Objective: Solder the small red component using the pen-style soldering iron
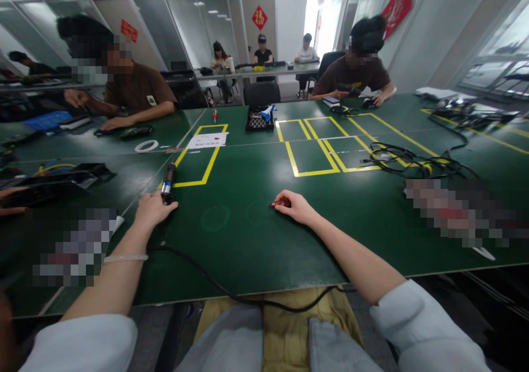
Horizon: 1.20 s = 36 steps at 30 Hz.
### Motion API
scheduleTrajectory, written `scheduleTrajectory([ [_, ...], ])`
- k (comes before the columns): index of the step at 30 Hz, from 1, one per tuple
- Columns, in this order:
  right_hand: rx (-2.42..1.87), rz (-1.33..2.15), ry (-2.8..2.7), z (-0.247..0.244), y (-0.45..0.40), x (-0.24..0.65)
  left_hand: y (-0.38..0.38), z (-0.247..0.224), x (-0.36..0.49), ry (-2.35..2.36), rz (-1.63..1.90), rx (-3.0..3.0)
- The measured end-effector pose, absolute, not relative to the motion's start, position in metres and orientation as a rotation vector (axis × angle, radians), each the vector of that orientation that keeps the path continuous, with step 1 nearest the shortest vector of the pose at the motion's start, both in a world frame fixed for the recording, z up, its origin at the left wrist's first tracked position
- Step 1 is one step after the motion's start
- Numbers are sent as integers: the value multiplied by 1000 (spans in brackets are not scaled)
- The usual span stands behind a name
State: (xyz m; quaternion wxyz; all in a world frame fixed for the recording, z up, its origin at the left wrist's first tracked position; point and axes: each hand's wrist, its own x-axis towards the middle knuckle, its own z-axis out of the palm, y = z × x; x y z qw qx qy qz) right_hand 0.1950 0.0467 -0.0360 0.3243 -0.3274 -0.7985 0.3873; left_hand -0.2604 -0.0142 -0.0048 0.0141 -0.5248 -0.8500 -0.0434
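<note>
Pinching one small red-and-black piece (273, 205) in the right hand (296, 206), one dark cylindrical tool (167, 181) lying at the left hand (154, 211)

Two hands are working over one green table (235, 179); the right is gripping its piece between thumb and fingers, the tip protruding leftward from the grip; the left is touching the tool's near end, the rest extending beyond the fingers, though whether they are clenching it I cannot tell; one white ring (138, 148) and one paper sheet (206, 140) are lying farther off, one black cable (252, 302) is hanging along the near edge
</note>
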Motion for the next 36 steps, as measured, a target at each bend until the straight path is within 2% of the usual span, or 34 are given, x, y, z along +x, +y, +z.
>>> scheduleTrajectory([
  [3, -848, 1014, -2091, -35, 47, 195, -15, -1, -239, -2638, -64, -1539],
  [9, -785, 1017, -2072, -33, 46, 193, -15, 0, -180, -2510, -78, -1705],
  [22, -721, 906, -2107, -32, 46, 195, 3, -2, -23, -2107, -280, -2190],
  [36, -765, 812, -2165, -35, 47, 192, 7, -11, 17, -1887, -442, -2477],
])
